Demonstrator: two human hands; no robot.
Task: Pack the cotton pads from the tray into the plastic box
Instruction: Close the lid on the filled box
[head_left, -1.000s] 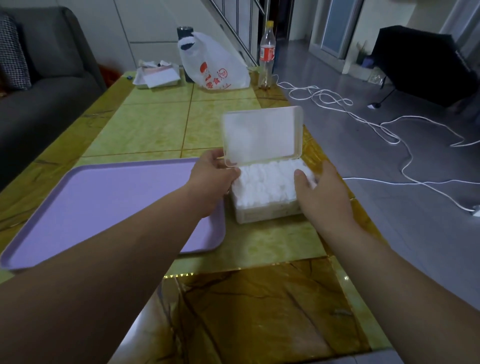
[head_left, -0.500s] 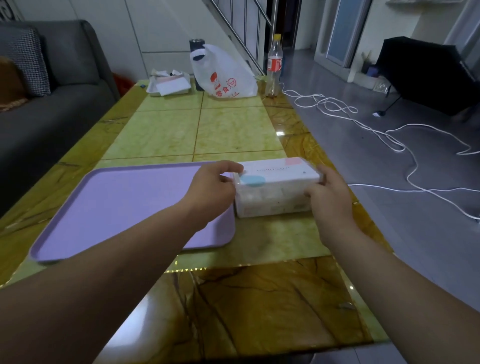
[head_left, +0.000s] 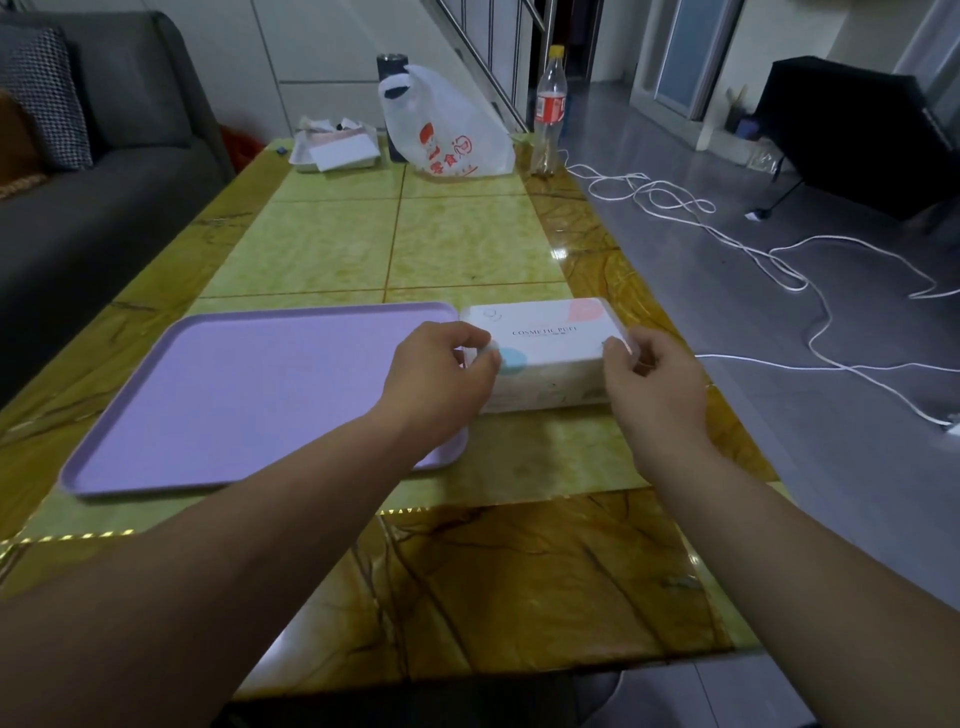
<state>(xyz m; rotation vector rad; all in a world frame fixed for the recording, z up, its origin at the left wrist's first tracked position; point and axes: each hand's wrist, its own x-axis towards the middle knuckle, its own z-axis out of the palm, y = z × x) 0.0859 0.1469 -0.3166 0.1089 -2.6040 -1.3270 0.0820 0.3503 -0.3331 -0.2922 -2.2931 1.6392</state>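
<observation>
The translucent rectangular plastic box, lid down, stands on the marbled yellow-green table, touching the right rim of the flat lilac plastic tray. The left hand pinches its front-left lid corner and the right hand its front-right. It is probably light, stiff and slick; those 2 corners suit gripping.

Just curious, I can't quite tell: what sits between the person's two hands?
The closed plastic box, in the head view; the left hand and right hand each grip one end.
</observation>
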